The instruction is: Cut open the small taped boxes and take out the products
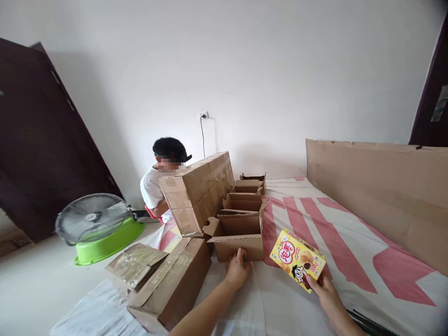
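My right hand [324, 285] grips a yellow snack box [297, 259] by its lower right corner, thumb on the front. Red lettering, round puffs and a cartoon figure are printed on the tilted box, which is held above the cloth. To its left, my left hand [238, 270] is at the near wall of an open cardboard box [241, 246], its fingers curled against the lower part. Some of those fingertips are hidden. The inside of this carton looks dark, and its flaps stand up. More open cartons [245, 204] line up behind it.
Taped cartons [199, 193] are stacked left of the row; two more cartons [171, 280] lie nearer. A person [150, 186] sits behind the stack. A fan [93, 217] rests on a green basin [108, 245]. A cardboard sheet [378, 196] stands along the right.
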The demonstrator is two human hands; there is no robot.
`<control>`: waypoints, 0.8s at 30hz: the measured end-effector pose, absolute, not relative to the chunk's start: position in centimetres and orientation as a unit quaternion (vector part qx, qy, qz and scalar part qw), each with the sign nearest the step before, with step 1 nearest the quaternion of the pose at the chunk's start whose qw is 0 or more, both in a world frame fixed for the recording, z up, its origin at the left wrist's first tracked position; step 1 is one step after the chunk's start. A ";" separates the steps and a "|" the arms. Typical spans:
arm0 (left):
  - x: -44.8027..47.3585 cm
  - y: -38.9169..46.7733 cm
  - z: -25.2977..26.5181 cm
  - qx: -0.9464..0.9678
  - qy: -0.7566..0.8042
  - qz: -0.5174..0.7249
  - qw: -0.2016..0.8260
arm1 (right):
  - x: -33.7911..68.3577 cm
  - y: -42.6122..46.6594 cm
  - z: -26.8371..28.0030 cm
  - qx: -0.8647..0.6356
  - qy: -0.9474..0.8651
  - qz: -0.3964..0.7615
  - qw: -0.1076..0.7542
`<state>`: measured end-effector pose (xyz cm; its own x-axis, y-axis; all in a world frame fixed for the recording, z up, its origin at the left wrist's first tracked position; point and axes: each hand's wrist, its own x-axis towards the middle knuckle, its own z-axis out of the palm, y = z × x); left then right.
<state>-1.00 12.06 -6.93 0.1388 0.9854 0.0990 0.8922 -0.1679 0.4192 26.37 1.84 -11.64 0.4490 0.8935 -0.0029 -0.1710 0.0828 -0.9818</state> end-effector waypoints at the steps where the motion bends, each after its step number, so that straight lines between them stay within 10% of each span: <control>1: -1.1 12.3 -7.1 0.743 0.632 0.179 0.128 | 26.3 1.8 -12.1 -0.538 -0.334 0.402 0.662; 24: 2.2 20.7 -4.5 0.743 0.606 0.220 0.176 | 25.5 1.6 -15.9 -0.614 -0.504 0.269 0.545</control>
